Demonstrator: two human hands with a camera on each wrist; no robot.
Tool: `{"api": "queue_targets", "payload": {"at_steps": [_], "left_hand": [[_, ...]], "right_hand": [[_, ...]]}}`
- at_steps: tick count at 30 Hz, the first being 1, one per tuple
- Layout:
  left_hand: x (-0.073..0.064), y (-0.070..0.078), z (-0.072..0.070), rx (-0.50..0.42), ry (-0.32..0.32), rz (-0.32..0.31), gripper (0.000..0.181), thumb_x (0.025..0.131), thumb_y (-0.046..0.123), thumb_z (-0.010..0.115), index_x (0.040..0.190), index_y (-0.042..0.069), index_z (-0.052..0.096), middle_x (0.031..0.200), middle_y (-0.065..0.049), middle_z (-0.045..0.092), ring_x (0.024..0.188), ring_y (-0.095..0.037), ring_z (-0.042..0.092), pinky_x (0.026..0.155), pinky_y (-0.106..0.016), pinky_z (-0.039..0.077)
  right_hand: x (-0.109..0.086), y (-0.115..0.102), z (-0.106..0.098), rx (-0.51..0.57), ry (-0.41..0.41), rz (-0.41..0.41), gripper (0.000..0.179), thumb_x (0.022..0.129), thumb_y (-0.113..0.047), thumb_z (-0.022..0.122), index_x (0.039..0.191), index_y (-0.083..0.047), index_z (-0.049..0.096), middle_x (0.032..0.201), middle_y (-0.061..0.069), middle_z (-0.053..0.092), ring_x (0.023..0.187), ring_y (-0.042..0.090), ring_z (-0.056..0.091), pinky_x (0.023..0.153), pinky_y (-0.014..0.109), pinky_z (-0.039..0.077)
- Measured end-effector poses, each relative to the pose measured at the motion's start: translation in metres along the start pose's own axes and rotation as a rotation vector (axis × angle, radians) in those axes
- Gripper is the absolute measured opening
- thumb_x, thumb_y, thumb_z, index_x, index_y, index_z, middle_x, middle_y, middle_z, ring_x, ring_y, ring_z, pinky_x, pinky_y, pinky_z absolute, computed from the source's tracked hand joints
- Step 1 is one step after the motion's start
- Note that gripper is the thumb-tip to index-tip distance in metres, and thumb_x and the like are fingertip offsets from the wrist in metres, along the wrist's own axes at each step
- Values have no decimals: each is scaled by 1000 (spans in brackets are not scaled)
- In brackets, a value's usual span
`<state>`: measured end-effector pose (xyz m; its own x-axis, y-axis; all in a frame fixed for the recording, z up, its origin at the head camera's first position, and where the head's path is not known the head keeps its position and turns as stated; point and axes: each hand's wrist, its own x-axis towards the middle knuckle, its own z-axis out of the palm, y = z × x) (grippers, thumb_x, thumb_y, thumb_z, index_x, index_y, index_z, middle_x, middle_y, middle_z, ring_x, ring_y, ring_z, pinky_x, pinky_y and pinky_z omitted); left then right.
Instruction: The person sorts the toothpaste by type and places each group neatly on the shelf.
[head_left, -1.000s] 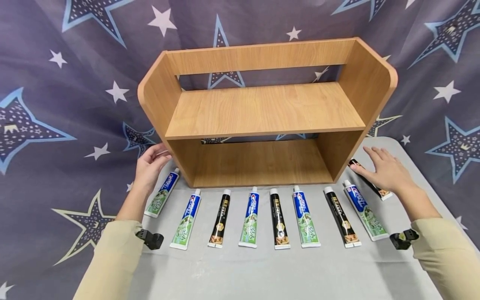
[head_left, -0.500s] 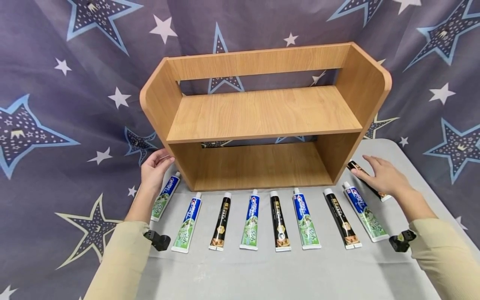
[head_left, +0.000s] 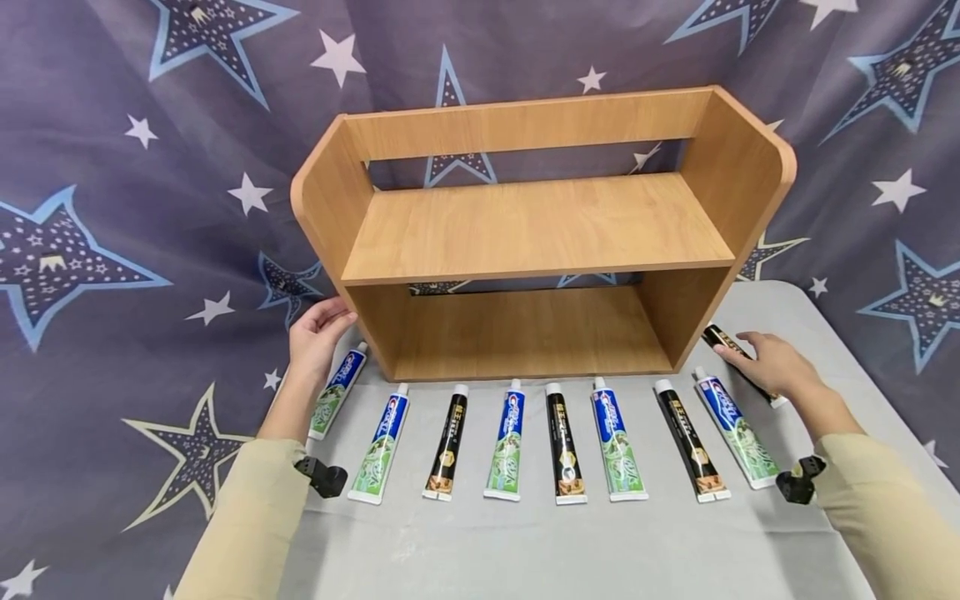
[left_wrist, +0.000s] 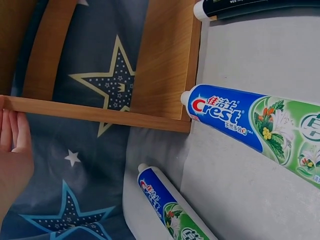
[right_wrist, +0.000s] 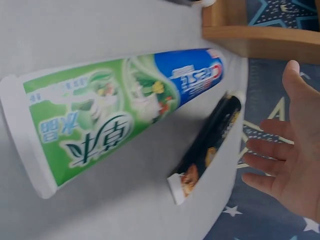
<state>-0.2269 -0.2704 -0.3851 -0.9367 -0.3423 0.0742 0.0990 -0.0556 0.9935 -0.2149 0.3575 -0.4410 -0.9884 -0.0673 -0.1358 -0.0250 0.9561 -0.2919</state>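
My left hand (head_left: 313,340) is at the outer left side of a wooden two-tier shelf (head_left: 536,229), its fingertips right at the side panel's edge in the left wrist view. Below that hand lies a blue-and-green Crest toothpaste tube (head_left: 339,390). My right hand (head_left: 776,365) hovers around a black toothpaste tube (head_left: 720,338) to the right of the shelf, partly covering it in the head view. The right wrist view shows that hand's fingers spread and loosely bent, with nothing in them. Another Crest tube (right_wrist: 115,107) lies just left of the black one.
In front of the shelf several toothpaste tubes lie in a row, green Crest ones (head_left: 506,442) alternating with black ones (head_left: 565,446), caps towards the shelf. A grey cloth (head_left: 540,550) covers the table. A star-patterned curtain (head_left: 195,333) hangs behind.
My right hand has come lower and slightly back over the black tube, its fingers drawing in a little. The left hand stays at the shelf's side; the tubes have not moved.
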Motion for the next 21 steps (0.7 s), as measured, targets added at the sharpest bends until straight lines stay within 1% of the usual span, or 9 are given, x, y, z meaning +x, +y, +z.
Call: {"api": "queue_targets", "payload": {"at_steps": [3, 7, 12, 17, 21], "left_hand": [[0, 0, 0, 9, -4, 6, 23, 85, -6, 64, 95, 14, 64, 84, 16, 69, 81, 2, 65, 76, -9, 54], [0, 0, 0, 3, 0, 10, 24, 85, -7, 65, 92, 16, 65, 83, 15, 69, 80, 1, 65, 76, -9, 55], [-1, 2, 0, -5, -9, -10, 25, 84, -6, 66, 89, 18, 66, 84, 14, 70, 80, 1, 66, 75, -9, 55], [-2, 3, -2, 28, -16, -24, 21, 85, -3, 67, 93, 17, 66, 87, 15, 70, 84, 1, 65, 77, -9, 54], [-2, 4, -4, 38, -26, -34, 21, 85, -2, 68, 95, 16, 66, 88, 14, 70, 85, 1, 65, 78, -9, 54]], "right_hand": [[4, 6, 6, 4, -5, 9, 81, 97, -58, 35, 134, 15, 39, 131, 43, 43, 120, 59, 41, 98, 68, 38], [9, 15, 14, 22, 8, 1, 76, 98, -53, 41, 131, 15, 42, 126, 42, 47, 116, 58, 45, 95, 67, 41], [16, 24, 24, 46, 28, -4, 68, 98, -46, 44, 127, 15, 45, 120, 41, 52, 110, 57, 50, 91, 64, 44], [21, 30, 29, 78, 59, 5, 59, 98, -41, 47, 123, 13, 48, 114, 38, 57, 102, 54, 55, 83, 60, 48], [24, 33, 31, 95, 92, 0, 49, 96, -31, 50, 119, 12, 51, 106, 35, 60, 94, 50, 58, 75, 56, 49]]}}
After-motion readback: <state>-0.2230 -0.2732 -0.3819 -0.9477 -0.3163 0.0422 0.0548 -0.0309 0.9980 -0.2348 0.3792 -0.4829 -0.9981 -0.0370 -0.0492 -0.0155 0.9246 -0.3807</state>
